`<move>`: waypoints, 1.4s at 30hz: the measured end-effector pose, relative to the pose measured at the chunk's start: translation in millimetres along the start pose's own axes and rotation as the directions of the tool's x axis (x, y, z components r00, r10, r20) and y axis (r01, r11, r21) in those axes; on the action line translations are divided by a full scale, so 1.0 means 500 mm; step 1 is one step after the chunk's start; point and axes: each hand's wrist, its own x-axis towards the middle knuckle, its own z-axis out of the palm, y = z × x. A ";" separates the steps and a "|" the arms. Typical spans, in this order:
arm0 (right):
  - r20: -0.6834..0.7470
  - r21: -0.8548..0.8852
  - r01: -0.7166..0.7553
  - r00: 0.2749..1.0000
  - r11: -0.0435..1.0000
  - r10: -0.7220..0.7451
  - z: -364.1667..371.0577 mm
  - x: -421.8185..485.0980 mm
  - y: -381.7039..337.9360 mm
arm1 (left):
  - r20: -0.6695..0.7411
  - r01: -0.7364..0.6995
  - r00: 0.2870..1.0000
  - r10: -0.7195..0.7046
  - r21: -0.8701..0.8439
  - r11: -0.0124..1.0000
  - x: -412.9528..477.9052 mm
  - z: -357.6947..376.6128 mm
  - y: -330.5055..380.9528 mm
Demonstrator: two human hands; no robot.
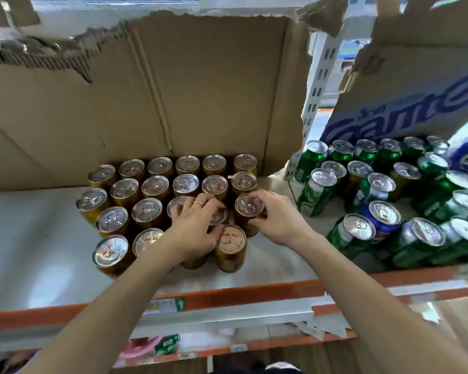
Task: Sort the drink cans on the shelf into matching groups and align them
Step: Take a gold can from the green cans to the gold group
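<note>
1. Your gold cans (230,248) have silver lids marked in red.
2. On the right stand green cans (315,194) and a blue can (381,221).
3. The far box (173,85) is plain brown; the right box (416,103) bears blue lettering.
4. The shelf edge (254,291) is orange.

A white shelf (38,238) with an orange front edge carries rows of gold cans (157,184) standing upright before a torn cardboard box (173,90). To the right stand green cans (319,190), some tilted, with a blue can (381,220) among them.
</note>
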 end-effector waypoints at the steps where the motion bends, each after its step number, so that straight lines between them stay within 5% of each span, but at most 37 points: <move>1: -0.002 0.008 -0.009 1.000 1.000 0.009 0.006 -0.001 -0.005 | -0.001 -0.003 1.000 0.003 0.001 1.000 0.000 0.001 0.000; 12: 0.043 -0.044 -0.081 0.996 0.996 0.083 -0.008 -0.031 -0.044 | -0.031 -0.068 0.997 0.069 0.027 0.997 -0.008 -0.004 -0.012; 17: -0.055 -0.109 -0.026 0.998 0.994 0.021 -0.069 -0.093 -0.048 | -0.202 -0.185 0.960 0.192 0.054 0.981 -0.020 -0.015 0.004; 27: -0.319 -0.211 -0.255 0.930 0.944 0.180 -0.237 -0.290 0.020 | -0.268 -0.529 0.808 0.526 0.065 0.846 -0.002 0.000 0.234; 33: -0.451 -0.187 -0.355 0.859 0.916 0.241 -0.325 -0.419 0.089 | -0.266 -0.605 0.758 0.596 0.054 0.794 -0.008 0.039 0.389; 42: -0.467 -0.185 -0.374 0.847 0.909 0.254 -0.420 -0.538 0.204 | -0.216 -0.614 0.756 0.618 0.093 0.784 -0.039 0.114 0.569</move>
